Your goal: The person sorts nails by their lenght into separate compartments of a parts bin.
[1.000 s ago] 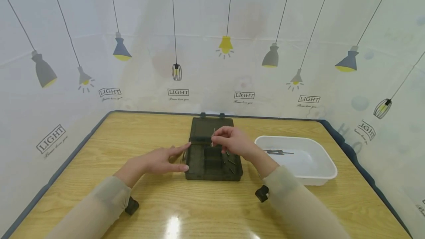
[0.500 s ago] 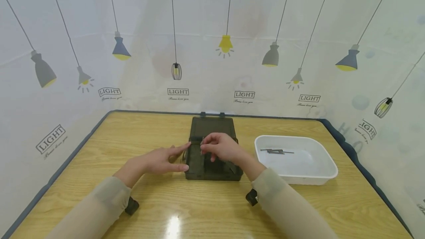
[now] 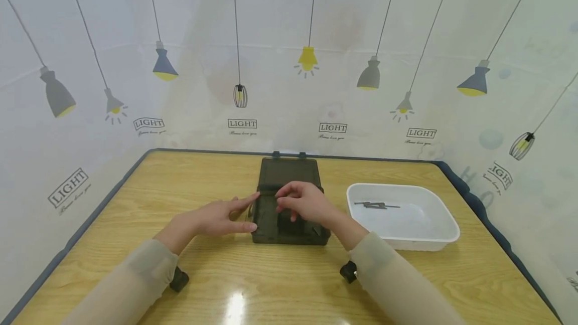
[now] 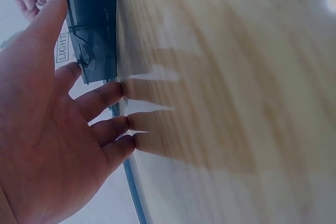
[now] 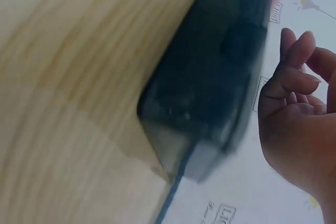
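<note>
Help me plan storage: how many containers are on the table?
2: the dark box, lying open under the right hand, and the white tray, to the right of the box. A small one could be hidden.

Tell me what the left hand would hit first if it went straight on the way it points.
Most likely the dark box, at its left edge; the left hand is right by it, though firm contact is unclear.
</note>
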Available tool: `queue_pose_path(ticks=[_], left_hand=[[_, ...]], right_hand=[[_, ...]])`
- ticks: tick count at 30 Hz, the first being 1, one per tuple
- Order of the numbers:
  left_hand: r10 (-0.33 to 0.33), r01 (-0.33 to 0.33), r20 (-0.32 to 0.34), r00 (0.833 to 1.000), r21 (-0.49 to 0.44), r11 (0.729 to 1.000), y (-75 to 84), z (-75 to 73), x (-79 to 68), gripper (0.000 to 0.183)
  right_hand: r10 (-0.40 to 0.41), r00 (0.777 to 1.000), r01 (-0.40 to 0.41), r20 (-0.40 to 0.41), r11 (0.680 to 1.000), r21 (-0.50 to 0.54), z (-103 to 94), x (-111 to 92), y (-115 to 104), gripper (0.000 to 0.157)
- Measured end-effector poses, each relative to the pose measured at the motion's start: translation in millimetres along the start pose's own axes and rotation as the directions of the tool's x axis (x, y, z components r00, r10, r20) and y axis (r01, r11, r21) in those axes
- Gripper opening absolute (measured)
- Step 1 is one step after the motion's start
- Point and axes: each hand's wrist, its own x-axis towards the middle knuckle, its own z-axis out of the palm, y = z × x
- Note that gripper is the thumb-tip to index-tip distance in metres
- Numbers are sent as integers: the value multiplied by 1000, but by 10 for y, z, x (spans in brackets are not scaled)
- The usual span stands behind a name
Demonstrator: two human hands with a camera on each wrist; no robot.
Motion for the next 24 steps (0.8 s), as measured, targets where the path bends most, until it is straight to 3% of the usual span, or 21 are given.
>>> queue_pose_path(ticks=[5, 13, 24], left_hand=[[17, -17, -2, 1000, -10, 1000, 5, -2, -1, 98], [64, -64, -17, 998, 10, 998, 33, -17, -10, 99], [110, -102, -95, 989, 92, 991, 36, -31, 38, 97]], right_hand=[[-3, 1000, 3, -17, 999, 38, -293, -189, 11, 28], [24, 995, -27, -93, 999, -35, -892, -550, 131, 26], [151, 975, -173, -161, 976, -129, -1537, -853, 593, 33]])
